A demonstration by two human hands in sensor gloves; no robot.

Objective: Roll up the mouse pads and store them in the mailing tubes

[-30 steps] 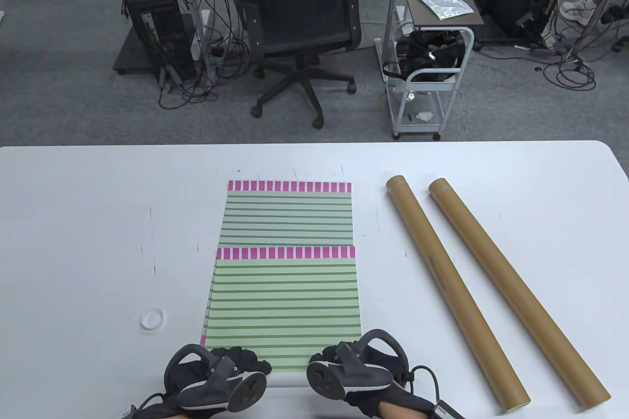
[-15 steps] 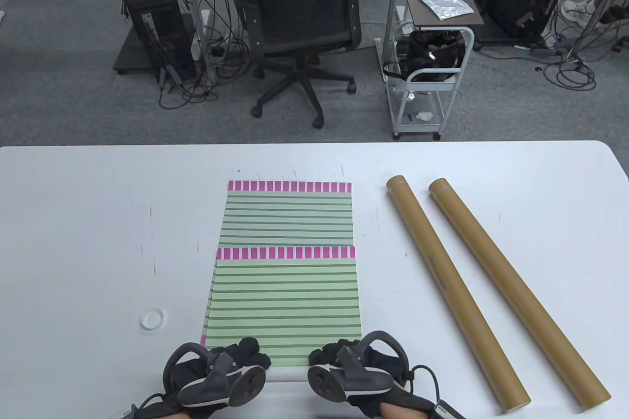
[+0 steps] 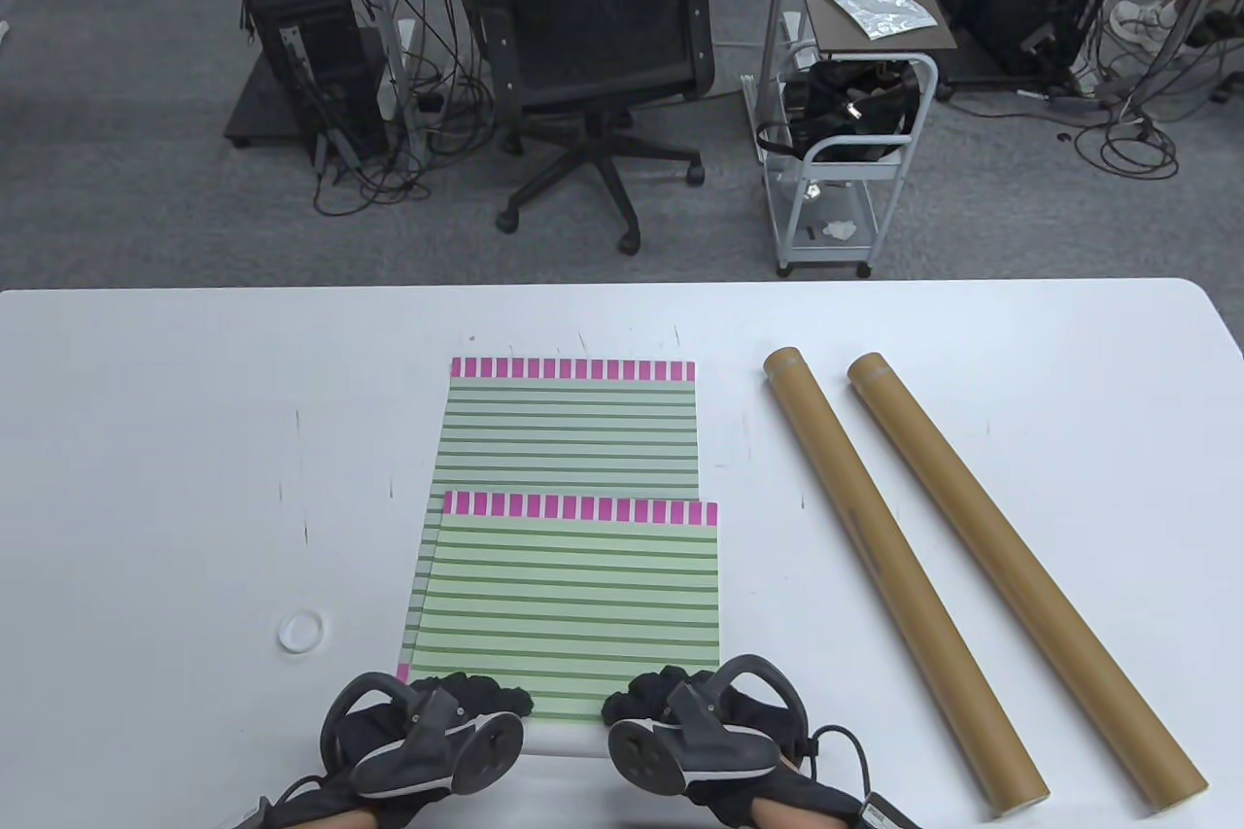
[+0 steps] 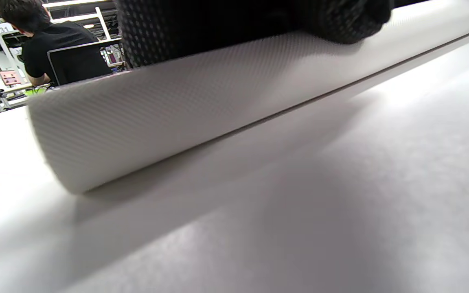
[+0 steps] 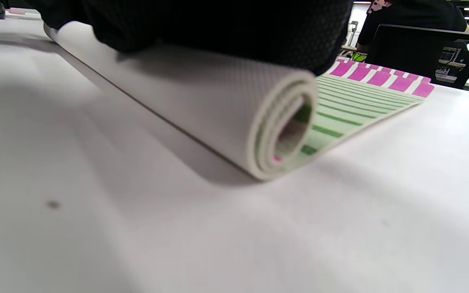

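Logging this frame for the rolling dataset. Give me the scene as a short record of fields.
top mouse pad: partly rolled from the near edge, white underside out
lower mouse pad: flat beneath it
left hand: on the roll's left part
right hand: on the roll's right part
roll end: several layers wound
mailing tubes: two, lying right of the pads
white cap: left of the pads

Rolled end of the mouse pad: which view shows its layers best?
The right wrist view: the rolled end faces the camera, spiral layers visible. The left wrist view shows only the roll's white outside; in the table view both hands hide it.
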